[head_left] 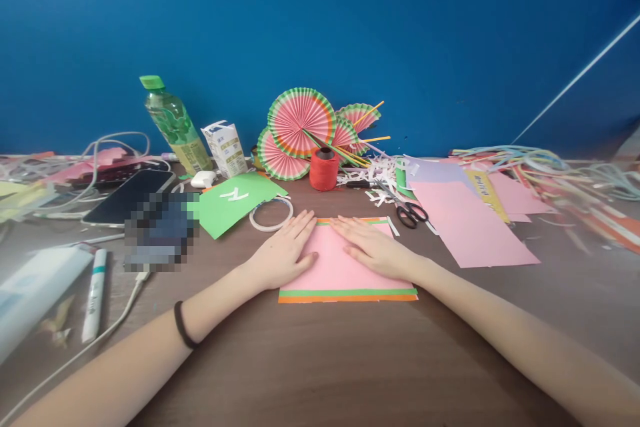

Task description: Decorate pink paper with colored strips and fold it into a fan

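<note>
As L hand [285, 253], R hand [373, 247] press paper [340, 275], bottle [175, 125] sits capped.

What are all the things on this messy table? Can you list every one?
pink sheet: one, pink with green and orange edge stripes, under both hands
paper fans: about four, pink with green-orange rims, by the wall
thread spool: one, red, in front of the fans
scissors: one pair, black handles, right of the sheet
tape ring: one, clear, left of the sheet
green paper: one, beside the ring
bottle: one, green cap, back left
carton: one, white, beside the bottle
phone: one, black, left
plain pink sheets: at least two, right
marker: one, white, near left
left hand: flat on the sheet
right hand: flat on the sheet
</note>
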`<action>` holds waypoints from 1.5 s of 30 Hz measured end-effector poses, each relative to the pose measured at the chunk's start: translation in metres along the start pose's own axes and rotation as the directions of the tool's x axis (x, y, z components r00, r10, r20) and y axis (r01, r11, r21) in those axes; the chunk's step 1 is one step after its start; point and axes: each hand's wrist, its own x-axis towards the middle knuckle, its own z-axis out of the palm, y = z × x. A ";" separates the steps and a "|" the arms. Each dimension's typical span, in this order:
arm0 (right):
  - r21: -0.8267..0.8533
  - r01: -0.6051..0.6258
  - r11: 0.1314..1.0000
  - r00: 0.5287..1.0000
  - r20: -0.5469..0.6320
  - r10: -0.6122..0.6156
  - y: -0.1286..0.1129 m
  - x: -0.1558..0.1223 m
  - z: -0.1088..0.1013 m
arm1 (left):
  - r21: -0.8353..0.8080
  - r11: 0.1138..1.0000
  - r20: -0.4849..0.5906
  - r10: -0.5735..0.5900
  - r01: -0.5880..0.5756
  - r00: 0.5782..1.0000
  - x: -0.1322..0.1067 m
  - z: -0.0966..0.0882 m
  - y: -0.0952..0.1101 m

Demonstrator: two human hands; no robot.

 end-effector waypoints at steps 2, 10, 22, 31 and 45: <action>-0.014 -0.038 0.999 0.999 0.036 0.038 0.003 -0.001 0.000 | 0.018 0.999 -0.011 -0.027 0.027 1.000 0.000 0.003 0.000; -0.027 -0.279 0.960 0.951 -0.148 0.272 0.054 -0.009 -0.007 | 0.074 0.997 -0.018 -0.036 0.038 0.999 -0.002 0.003 -0.002; 0.204 -0.450 0.870 0.750 -0.442 0.491 0.051 -0.013 -0.029 | 0.280 0.955 -0.184 -0.049 0.100 0.982 -0.011 -0.019 0.019; 0.236 -0.497 0.835 0.825 -0.168 0.539 0.051 -0.014 -0.038 | 0.257 0.959 -0.107 0.146 -0.115 0.983 -0.008 -0.014 0.017; 0.179 -0.440 0.880 0.830 -0.293 0.475 0.041 -0.008 -0.030 | 0.137 0.990 -0.138 0.039 -0.020 0.990 -0.006 0.003 0.010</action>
